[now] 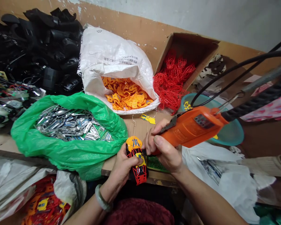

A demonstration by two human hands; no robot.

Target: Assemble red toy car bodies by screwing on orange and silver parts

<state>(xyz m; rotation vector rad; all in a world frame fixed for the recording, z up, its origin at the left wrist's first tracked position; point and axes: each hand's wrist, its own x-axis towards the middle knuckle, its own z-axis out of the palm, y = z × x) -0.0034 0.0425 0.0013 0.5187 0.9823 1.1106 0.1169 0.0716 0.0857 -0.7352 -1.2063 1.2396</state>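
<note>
In the head view, my left hand (122,165) is closed around a toy car (137,161) with an orange hood, a yellow middle piece and a red frame. Its thumb presses on the yellow piece. My right hand (166,151) grips an orange electric screwdriver (189,128), which hangs from a cable and a spring. The tool's tip points toward the car's side; where it meets the car is hidden by my fingers. Under my right hand shows a bit of green mesh tray (155,164) at the table edge. A loose yellow piece (148,118) lies beyond the car.
A green bag (72,150) of silvery parts stands left. Behind are a white sack (114,47) of orange parts, red frames (172,81) by a carton, and black shells (49,56). At right sit a teal basin (234,131) and black cables (243,59).
</note>
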